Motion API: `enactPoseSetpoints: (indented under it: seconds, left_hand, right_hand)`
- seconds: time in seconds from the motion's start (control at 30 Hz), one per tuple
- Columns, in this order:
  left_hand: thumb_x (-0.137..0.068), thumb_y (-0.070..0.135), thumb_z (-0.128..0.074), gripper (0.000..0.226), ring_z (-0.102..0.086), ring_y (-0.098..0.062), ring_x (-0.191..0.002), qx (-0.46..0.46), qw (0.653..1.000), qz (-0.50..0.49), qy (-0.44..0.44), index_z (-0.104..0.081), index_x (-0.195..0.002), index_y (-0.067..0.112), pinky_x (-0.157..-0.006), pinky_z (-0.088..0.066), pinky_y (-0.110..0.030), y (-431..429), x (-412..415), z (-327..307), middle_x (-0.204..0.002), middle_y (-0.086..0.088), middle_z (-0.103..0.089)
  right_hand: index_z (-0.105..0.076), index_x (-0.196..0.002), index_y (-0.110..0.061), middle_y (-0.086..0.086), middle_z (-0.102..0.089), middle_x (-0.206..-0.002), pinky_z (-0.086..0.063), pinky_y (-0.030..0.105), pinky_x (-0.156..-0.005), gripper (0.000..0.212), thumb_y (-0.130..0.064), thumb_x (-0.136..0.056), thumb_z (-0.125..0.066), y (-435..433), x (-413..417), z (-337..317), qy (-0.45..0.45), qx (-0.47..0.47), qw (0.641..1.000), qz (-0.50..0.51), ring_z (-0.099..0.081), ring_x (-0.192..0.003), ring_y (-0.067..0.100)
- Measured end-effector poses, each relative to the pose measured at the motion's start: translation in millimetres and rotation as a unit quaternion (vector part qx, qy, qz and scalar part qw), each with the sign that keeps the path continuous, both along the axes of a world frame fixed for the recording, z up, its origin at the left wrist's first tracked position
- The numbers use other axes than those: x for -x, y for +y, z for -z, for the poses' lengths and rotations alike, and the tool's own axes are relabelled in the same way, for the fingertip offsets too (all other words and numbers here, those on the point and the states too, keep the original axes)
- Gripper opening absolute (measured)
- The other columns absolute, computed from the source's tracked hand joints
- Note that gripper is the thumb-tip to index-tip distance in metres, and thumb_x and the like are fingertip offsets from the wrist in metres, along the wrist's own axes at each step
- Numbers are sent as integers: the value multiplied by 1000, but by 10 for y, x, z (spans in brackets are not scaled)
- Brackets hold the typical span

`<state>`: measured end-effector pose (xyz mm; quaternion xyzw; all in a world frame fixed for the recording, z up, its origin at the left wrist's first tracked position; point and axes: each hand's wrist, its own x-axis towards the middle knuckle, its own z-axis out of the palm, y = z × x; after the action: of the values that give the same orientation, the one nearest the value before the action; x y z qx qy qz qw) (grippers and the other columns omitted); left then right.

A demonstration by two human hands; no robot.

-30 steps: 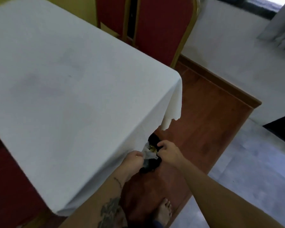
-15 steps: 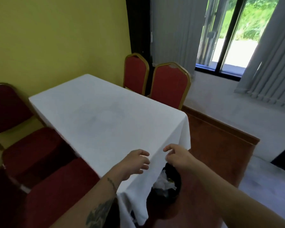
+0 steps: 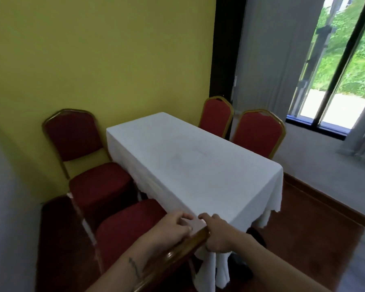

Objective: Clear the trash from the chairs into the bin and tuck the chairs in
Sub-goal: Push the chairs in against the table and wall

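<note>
Hands [image 3: 195, 230] grip nearest chair's backrest [image 3: 173, 256] top.

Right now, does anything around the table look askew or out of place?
Yes. The two left chairs, far one and near one, stand pulled out with seats exposed, while the two opposite sit tucked against the table. The tablecloth corner hangs bunched. Both hands, left and right, are at the near chair's back rail.

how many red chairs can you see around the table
4: two behind the table's far side, one against the yellow wall, and the nearest one. More could be out of view.
</note>
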<state>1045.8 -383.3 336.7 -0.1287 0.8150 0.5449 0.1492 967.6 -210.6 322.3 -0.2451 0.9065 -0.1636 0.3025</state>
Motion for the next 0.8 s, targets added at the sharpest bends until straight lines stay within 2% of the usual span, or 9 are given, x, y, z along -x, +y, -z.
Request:
enactPoseSetpoints:
  seconds: [0.1, 0.17, 0.23, 0.33, 0.43, 0.5, 0.57, 0.7, 0.8]
  left_hand:
    - [-84, 33, -69, 44, -66, -6, -97, 39, 996, 76, -33, -61, -126, 25, -84, -52, -21, -198, -278, 29, -112, 7, -68]
    - [-79, 40, -74, 49, -63, -5, -104, 45, 993, 98, -44, -62, -126, 31, -91, -48, -21, -264, -465, 47, -115, 12, -66]
    - [-73, 42, -77, 63, -60, -8, -108, 94, 988, 110, -54, -54, -132, 39, -97, -46, -25, -266, -607, 90, -120, 12, -62]
    - [-75, 26, -69, 65, -61, -12, -104, 188, 979, 69, -36, -48, -134, 46, -91, -50, -28, -143, -719, 164, -118, 12, -64]
    - [-74, 16, -56, 66, -67, -17, -95, 223, 974, 33, -14, -51, -129, 51, -83, -56, -31, -63, -744, 149, -107, 11, -70]
    - [-74, 16, -53, 69, -68, -21, -95, 235, 971, 47, -18, -51, -131, 54, -83, -57, -33, -53, -741, 124, -106, 7, -70]
    - [-72, 18, -50, 75, -68, -25, -92, 255, 964, 74, -18, -45, -132, 62, -85, -57, -34, -73, -749, 92, -103, 2, -72]
    - [-69, 19, -50, 81, -69, -19, -78, 288, 947, 138, -16, -39, -131, 70, -78, -58, -34, -131, -772, 26, -87, 6, -72]
    - [-68, 18, -52, 79, -69, -16, -78, 298, 937, 182, 2, -42, -130, 66, -77, -57, -31, -175, -826, -27, -87, 8, -72]
  right_hand:
    - [-38, -146, -28, 7, -41, -137, -46, 45, -100, 71, -29, -79, -62, -175, -32, 91, 46, -72, 996, -32, -43, -125, 35]
    - [-55, -126, -27, 4, -53, -125, -51, 43, -94, 54, -33, -73, -65, -233, -9, 148, 66, -80, 994, -41, -54, -112, 30]
    - [-62, -105, -28, -2, -62, -107, -55, 39, -85, 40, -34, -66, -68, -241, 38, 189, 78, -63, 994, -43, -61, -97, 22]
    - [-62, -94, -29, -7, -65, -92, -56, 33, -74, 31, -33, -64, -70, -214, 100, 256, 76, -33, 996, -42, -63, -84, 16]
    - [-60, -85, -28, -6, -65, -83, -58, 34, -65, 24, -28, -63, -71, -152, 110, 400, 101, 22, 995, -13, -63, -74, 12]
    - [-57, -80, -29, -7, -63, -80, -55, 33, -59, 22, -26, -62, -70, -103, 122, 481, 117, 58, 991, -5, -61, -70, 11]
    - [-54, -80, -29, -7, -61, -80, -54, 34, -59, 23, -23, -63, -69, -85, 119, 518, 126, 76, 989, -8, -59, -70, 11]
    - [-55, -86, -29, -9, -58, -87, -51, 30, -57, 24, -25, -66, -68, -41, -10, 490, 130, 49, 990, 5, -58, -72, 11]
    - [-53, -83, -31, -8, -57, -89, -47, 29, -56, 21, -29, -65, -63, 22, -144, 473, 126, 27, 991, 19, -59, -72, 11]
